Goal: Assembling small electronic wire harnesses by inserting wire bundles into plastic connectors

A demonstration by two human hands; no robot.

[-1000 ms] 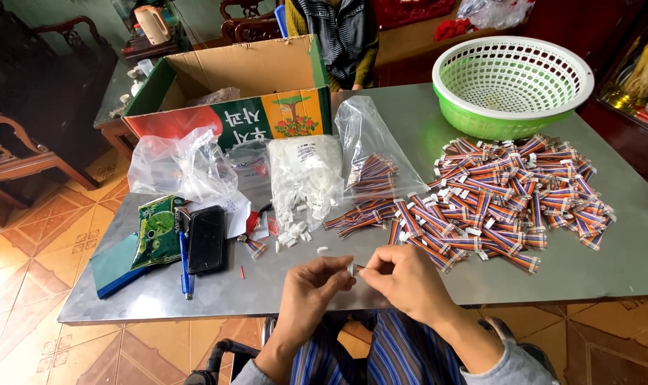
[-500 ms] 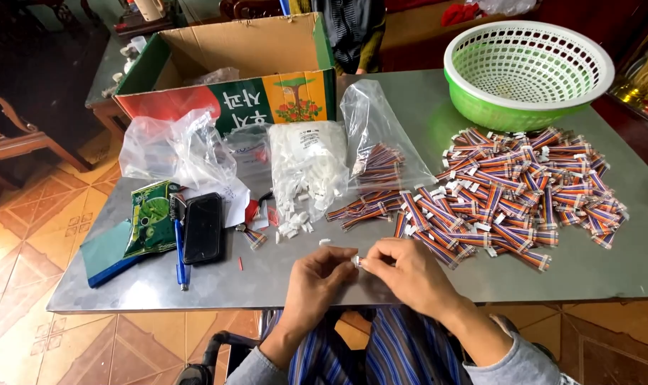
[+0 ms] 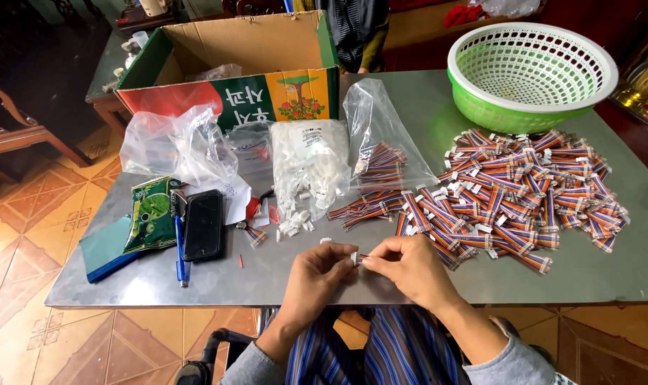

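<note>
Since the earlier frames little has been shifted: both hands have been kept together at the near edge of the bench [image 3: 594, 274], and only the view has been nudged slightly, the piles lying as before. The left hand [image 3: 317, 274] and the right hand [image 3: 409, 267] are pressed fingertip to fingertip, and between them a small white connector [image 3: 354, 257] is pinched, with a short stub of coloured ribbon wire [image 3: 362, 256] seen leading from it into the right hand's fingers. The piece is held just above the bench top, its long axis laid roughly from nine to three o'clock, the white end toward the left hand; both hands are equally close to it, each touching it. From the hands, the large heap of finished ribbon cables [image 3: 523, 189] is spread toward one and two o'clock, well apart from the grip, while the clear bag of white connectors [image 3: 309, 160], with loose ones spilled at its mouth, is set at about eleven o'clock. A second clear bag of cables [image 3: 381, 146] stands at twelve. The held piece is seen as small, rigid and white at one end, flat and striped at the other; finer detail cannot be told.
</note>
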